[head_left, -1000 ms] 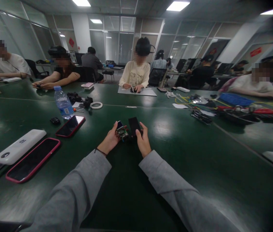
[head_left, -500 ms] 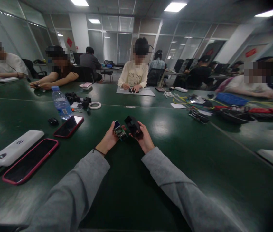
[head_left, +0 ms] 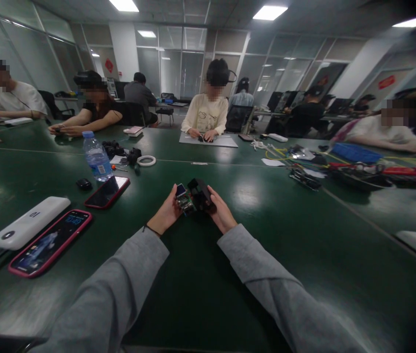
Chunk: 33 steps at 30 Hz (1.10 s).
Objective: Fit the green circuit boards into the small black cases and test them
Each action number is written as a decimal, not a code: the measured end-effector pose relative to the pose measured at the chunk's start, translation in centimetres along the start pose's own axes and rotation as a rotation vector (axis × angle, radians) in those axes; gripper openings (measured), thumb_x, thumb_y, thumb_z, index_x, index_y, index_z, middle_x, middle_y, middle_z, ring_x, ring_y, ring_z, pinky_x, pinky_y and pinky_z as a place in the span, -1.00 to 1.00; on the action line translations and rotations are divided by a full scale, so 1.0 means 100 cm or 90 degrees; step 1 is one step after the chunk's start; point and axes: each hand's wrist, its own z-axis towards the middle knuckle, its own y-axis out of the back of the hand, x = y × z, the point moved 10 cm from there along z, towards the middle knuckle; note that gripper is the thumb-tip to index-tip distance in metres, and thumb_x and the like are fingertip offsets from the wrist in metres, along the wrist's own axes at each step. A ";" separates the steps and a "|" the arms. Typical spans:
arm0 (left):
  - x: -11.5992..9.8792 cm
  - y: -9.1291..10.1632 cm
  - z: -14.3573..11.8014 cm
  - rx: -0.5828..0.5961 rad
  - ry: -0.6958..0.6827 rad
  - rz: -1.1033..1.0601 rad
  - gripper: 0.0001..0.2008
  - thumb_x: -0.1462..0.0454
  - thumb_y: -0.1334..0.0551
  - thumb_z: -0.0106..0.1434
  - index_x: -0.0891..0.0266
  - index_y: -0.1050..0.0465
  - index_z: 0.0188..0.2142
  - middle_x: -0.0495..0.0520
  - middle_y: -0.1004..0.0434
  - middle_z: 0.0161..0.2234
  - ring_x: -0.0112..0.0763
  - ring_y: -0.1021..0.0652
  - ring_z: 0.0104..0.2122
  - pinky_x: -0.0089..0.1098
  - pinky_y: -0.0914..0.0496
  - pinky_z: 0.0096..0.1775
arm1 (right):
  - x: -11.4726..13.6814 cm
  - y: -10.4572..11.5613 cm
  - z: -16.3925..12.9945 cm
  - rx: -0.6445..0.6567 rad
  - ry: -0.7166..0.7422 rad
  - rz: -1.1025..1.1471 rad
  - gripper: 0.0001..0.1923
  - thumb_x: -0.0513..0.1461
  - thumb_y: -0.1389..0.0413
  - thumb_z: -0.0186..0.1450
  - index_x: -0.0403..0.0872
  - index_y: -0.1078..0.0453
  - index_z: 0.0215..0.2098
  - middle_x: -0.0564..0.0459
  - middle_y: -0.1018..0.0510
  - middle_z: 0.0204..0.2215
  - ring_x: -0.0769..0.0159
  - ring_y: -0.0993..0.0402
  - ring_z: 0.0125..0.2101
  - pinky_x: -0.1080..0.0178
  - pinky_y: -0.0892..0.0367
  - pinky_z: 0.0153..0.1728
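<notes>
Left hand (head_left: pixel 167 212) grips circuit board (head_left: pixel 185 202); black housing (head_left: pixel 200 193), held in right hand (head_left: pixel 221 214), lies directly right, touching.

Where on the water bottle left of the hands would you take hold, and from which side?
Grip the water bottle around its clear body, above the label, coming from the near right side. It stands upright with its blue cap on, and that side is open; the red-cased phone lies flat in front, low enough to reach over. Both hands are occupied: left hand, right hand.

Glass partition walls (head_left: pixel 182 54), ceiling light panels (head_left: pixel 270 12), long green tables (head_left: pixel 340 235).
</notes>
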 end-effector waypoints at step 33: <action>-0.007 -0.012 -0.011 0.018 0.007 -0.007 -0.54 -0.02 -0.11 0.20 0.33 -0.37 -0.12 0.28 -0.46 -0.05 -0.20 -0.48 -0.04 -0.23 -0.32 -0.02 | 0.052 0.080 0.019 -0.187 0.145 -0.243 -0.52 -0.05 -0.12 0.09 -0.01 -0.34 -0.03 0.04 -0.48 -0.23 0.22 -0.39 -0.19 0.13 -0.32 -0.14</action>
